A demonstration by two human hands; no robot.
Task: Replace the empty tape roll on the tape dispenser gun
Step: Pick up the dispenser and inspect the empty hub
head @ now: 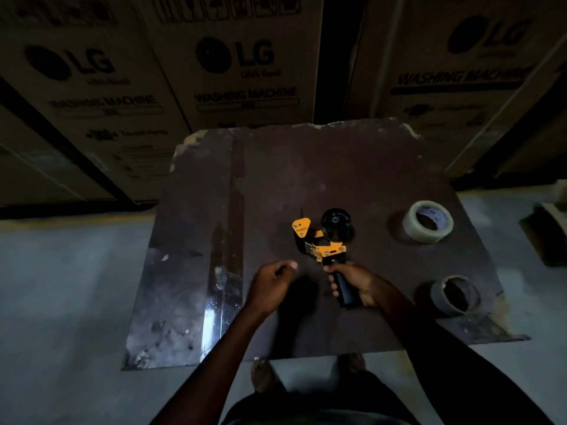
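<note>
A yellow and black tape dispenser gun (325, 240) lies on a dark board (306, 173). Its black spool hub (336, 221) is bare, with no roll on it. My right hand (352, 283) is wrapped around the gun's black handle. My left hand (274, 282) hovers just left of the gun, fingers loosely curled, holding nothing that I can see. A full roll of clear tape (428, 221) lies flat at the board's right side. An empty cardboard core (455, 294) sits nearer, by the right front corner.
Large cardboard washing machine boxes (242, 65) stand behind the board. The board rests on a grey floor (67, 286). My feet (264, 375) show below its front edge. A dim object (546, 228) lies at the far right on the floor.
</note>
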